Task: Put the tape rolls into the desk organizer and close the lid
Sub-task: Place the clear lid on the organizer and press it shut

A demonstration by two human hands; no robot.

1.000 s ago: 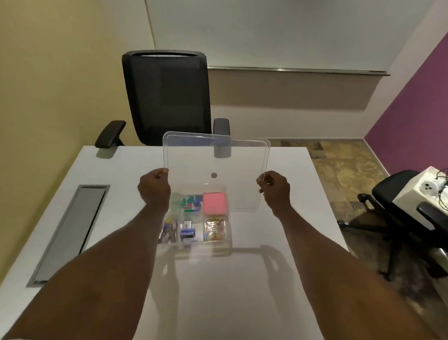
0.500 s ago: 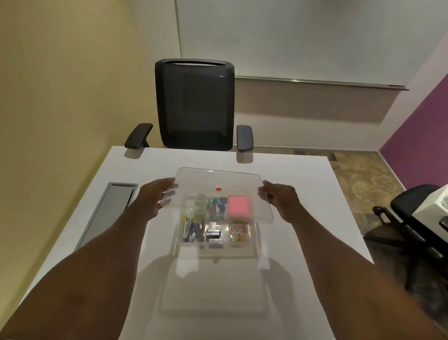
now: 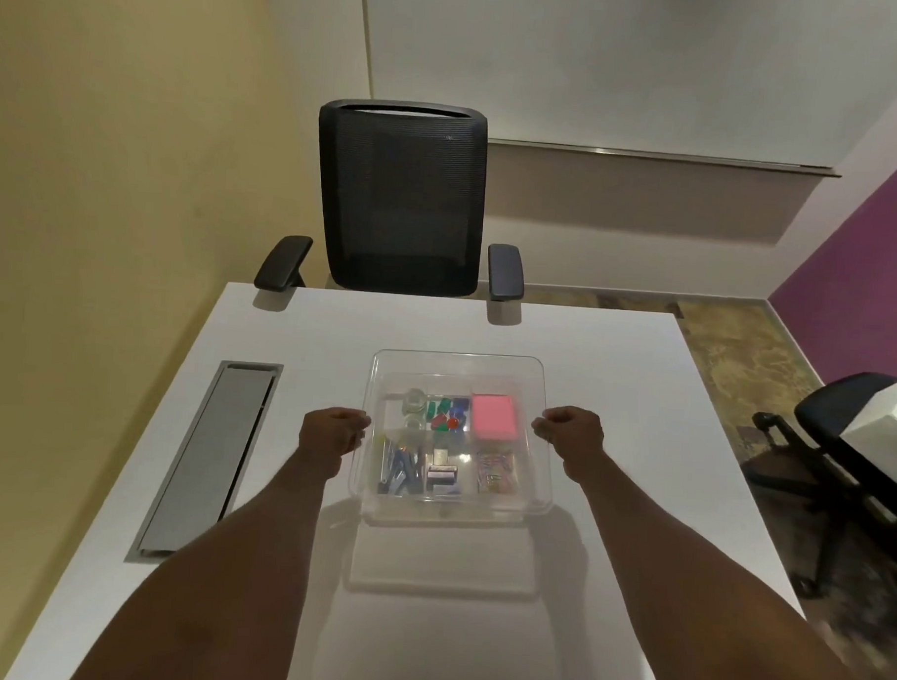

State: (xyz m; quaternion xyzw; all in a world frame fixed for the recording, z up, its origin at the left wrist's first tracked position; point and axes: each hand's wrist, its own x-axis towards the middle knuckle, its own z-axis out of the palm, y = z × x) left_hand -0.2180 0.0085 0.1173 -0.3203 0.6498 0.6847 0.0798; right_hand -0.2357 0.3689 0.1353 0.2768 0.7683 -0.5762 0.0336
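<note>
A clear desk organizer [image 3: 444, 517] sits on the white desk [image 3: 614, 378]. Its compartments hold two clear tape rolls [image 3: 413, 409] at the back left, coloured clips, a pink note pad [image 3: 493, 417], staples and paper clips. The clear lid [image 3: 455, 366] lies nearly level right over the organizer; I cannot tell whether it is seated. My left hand [image 3: 332, 435] pinches the lid's left edge. My right hand [image 3: 571, 432] pinches its right edge.
A black mesh office chair [image 3: 399, 193] stands past the desk's far edge. A grey cable hatch [image 3: 210, 452] is set into the desk on the left. Another black chair [image 3: 843, 434] and a white box [image 3: 890, 415] stand to the right, off the desk.
The lid was held upright above the organizer, then tipped flat and came down over it. Both hands dropped with it, and my view shifted left.
</note>
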